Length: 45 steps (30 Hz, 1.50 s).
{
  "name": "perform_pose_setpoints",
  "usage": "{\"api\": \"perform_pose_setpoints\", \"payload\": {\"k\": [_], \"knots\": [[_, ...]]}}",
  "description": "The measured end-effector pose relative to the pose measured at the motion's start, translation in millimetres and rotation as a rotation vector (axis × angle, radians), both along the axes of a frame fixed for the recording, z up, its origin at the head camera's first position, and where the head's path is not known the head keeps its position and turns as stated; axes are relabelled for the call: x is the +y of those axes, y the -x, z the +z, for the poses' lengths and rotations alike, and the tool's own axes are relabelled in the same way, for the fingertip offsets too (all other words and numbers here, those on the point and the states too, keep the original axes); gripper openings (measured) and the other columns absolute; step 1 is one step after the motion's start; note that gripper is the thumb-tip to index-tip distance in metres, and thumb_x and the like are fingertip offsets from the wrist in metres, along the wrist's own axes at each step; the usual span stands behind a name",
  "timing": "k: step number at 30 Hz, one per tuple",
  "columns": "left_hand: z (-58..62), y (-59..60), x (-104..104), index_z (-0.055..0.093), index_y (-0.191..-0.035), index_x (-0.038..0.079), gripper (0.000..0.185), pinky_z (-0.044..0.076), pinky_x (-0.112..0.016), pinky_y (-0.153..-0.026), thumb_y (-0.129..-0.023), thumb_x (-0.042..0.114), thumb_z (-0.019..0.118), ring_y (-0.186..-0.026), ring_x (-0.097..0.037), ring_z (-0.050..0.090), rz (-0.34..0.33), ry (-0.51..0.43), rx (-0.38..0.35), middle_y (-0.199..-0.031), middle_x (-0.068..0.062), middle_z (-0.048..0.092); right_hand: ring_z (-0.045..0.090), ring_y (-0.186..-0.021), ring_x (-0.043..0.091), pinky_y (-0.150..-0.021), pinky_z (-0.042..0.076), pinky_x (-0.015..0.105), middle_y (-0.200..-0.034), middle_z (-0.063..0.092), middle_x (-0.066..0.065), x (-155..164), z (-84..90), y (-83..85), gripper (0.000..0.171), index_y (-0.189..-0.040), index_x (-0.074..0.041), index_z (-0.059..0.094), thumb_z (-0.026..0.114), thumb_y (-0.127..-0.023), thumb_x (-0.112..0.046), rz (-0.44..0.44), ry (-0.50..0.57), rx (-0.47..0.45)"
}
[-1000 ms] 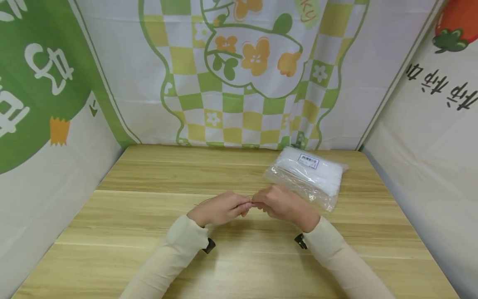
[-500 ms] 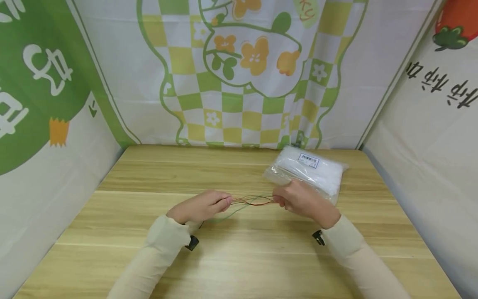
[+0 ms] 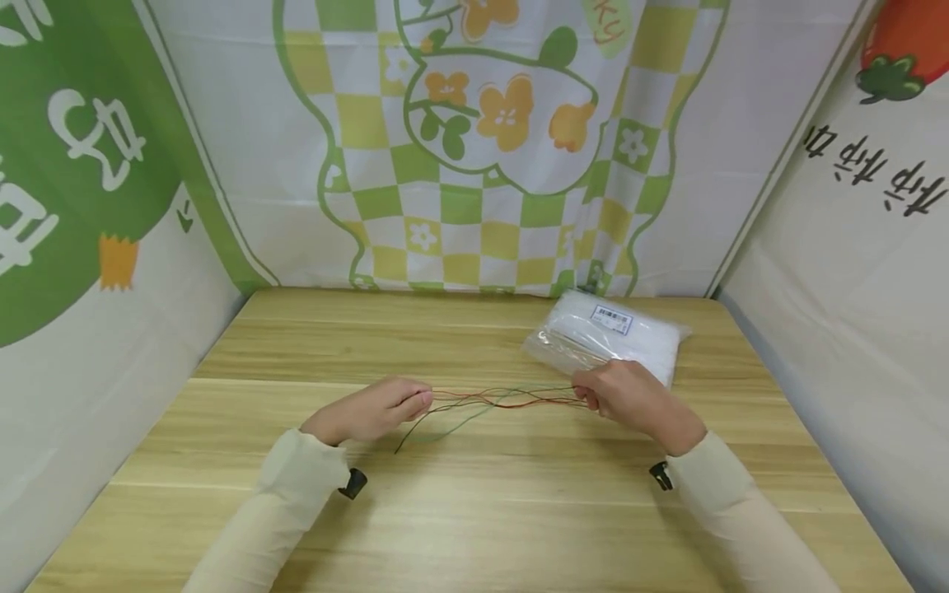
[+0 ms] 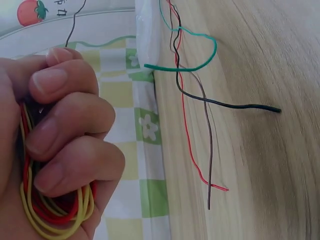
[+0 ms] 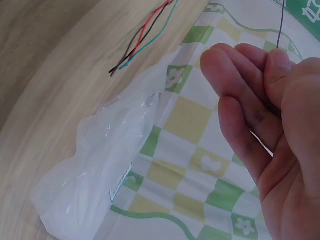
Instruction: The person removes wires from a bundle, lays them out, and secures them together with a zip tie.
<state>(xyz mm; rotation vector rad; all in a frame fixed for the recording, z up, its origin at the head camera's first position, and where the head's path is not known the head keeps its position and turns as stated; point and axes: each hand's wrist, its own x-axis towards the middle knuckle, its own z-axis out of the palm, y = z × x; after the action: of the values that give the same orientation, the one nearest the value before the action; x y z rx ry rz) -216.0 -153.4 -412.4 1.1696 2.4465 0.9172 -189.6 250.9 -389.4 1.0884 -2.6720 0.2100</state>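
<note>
Thin coloured wires look light, floppy and tangle-prone. Left hand has its fingers curled round one bundled end; right hand pinches the other, strands stretched between the fingertips. Best hold looks near the ends.

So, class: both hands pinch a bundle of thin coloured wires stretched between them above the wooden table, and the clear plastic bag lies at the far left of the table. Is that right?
Not quite. The clear plastic bag lies at the far right of the table, just behind the right hand, as the head view shows. The rest holds: the left hand and right hand pinch the coloured wires stretched between them.
</note>
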Motion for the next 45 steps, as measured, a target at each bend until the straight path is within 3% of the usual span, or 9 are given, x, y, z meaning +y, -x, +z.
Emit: {"api": "perform_pose_setpoints", "payload": {"k": [9, 16, 22, 27, 31, 37, 41, 45], "knots": [[-1.3, 0.5, -9, 0.048, -0.077, 0.014, 0.043, 0.037, -0.024, -0.066, -0.117, 0.024, 0.038, -0.061, -0.002, 0.032, 0.011, -0.009, -0.014, -0.067, 0.01, 0.037, 0.053, -0.057, -0.008, -0.055, 0.045, 0.02, -0.064, 0.064, -0.014, 7, -2.3, 5.7, 0.038, -0.077, -0.021, 0.062, 0.059, -0.079, 0.017, -0.011, 0.012, -0.05], [-0.3, 0.4, -19, 0.051, -0.078, 0.015, 0.041, 0.038, -0.024, -0.066, -0.117, 0.019, 0.038, -0.06, -0.003, 0.033, 0.043, -0.009, -0.039, -0.067, 0.01, 0.037, 0.053, -0.059, -0.008, -0.057, 0.047, 0.022, -0.064, 0.064, -0.014, 17, -4.9, 9.3, 0.036, -0.079, -0.019, 0.066, 0.061, -0.083, 0.016, -0.046, 0.03, -0.088], [-0.8, -0.4, -29, 0.05, -0.076, 0.015, 0.042, 0.036, -0.023, -0.062, -0.116, 0.019, 0.041, -0.059, -0.002, 0.031, 0.032, -0.03, -0.056, -0.066, 0.01, 0.036, 0.049, -0.058, -0.008, -0.056, 0.044, 0.02, -0.064, 0.061, -0.015, 24, -3.9, 12.7, 0.032, -0.078, -0.016, 0.064, 0.061, -0.085, 0.014, -0.044, 0.024, -0.107], [2.7, -0.5, -31, 0.051, -0.075, 0.015, 0.041, 0.034, -0.023, -0.061, -0.115, 0.017, 0.043, -0.058, -0.001, 0.031, 0.02, -0.037, -0.025, -0.067, 0.011, 0.037, 0.05, -0.058, -0.008, -0.055, 0.044, 0.021, -0.064, 0.06, -0.016, 26, -0.1, 13.3, 0.033, -0.078, -0.017, 0.062, 0.058, -0.086, 0.015, -0.037, 0.027, -0.133], [1.4, -0.4, -33, 0.05, -0.073, 0.013, 0.042, 0.034, -0.022, -0.06, -0.114, 0.012, 0.043, -0.057, -0.001, 0.03, 0.007, -0.034, -0.003, -0.066, 0.011, 0.036, 0.05, -0.056, -0.009, -0.057, 0.046, 0.021, -0.063, 0.061, -0.015, 27, -1.5, 14.4, 0.028, -0.083, -0.016, 0.065, 0.062, -0.094, 0.01, -0.032, 0.052, -0.164], [-2.5, 1.4, -38, 0.045, -0.068, 0.014, 0.049, 0.031, -0.022, -0.059, -0.116, 0.018, 0.038, -0.055, -0.001, 0.026, 0.101, -0.048, 0.028, -0.061, 0.012, 0.032, 0.05, -0.054, -0.008, -0.061, 0.05, 0.022, -0.064, 0.065, -0.009, 21, -6.9, 16.6, 0.007, -0.104, -0.012, 0.063, 0.06, -0.106, -0.007, -0.038, 0.125, -0.215], [-6.3, 1.8, -42, 0.044, -0.064, 0.015, 0.053, 0.032, -0.023, -0.057, -0.117, 0.019, 0.038, -0.053, -0.001, 0.027, 0.151, -0.083, 0.049, -0.059, 0.012, 0.033, 0.051, -0.055, -0.008, -0.06, 0.048, 0.023, -0.064, 0.064, -0.012, 17, -8.3, 16.2, 0.019, -0.098, -0.017, 0.058, 0.057, -0.104, 0.0, -0.042, 0.121, -0.206], [-11.6, 2.3, -46, 0.043, -0.066, 0.016, 0.05, 0.032, -0.023, -0.056, -0.116, 0.017, 0.04, -0.054, 0.0, 0.026, 0.156, -0.11, 0.085, -0.06, 0.013, 0.033, 0.05, -0.056, -0.011, -0.058, 0.046, 0.023, -0.063, 0.061, -0.016, 14, -9.4, 16.8, 0.027, -0.089, -0.018, 0.059, 0.058, -0.096, 0.008, -0.021, 0.095, -0.13]]}}
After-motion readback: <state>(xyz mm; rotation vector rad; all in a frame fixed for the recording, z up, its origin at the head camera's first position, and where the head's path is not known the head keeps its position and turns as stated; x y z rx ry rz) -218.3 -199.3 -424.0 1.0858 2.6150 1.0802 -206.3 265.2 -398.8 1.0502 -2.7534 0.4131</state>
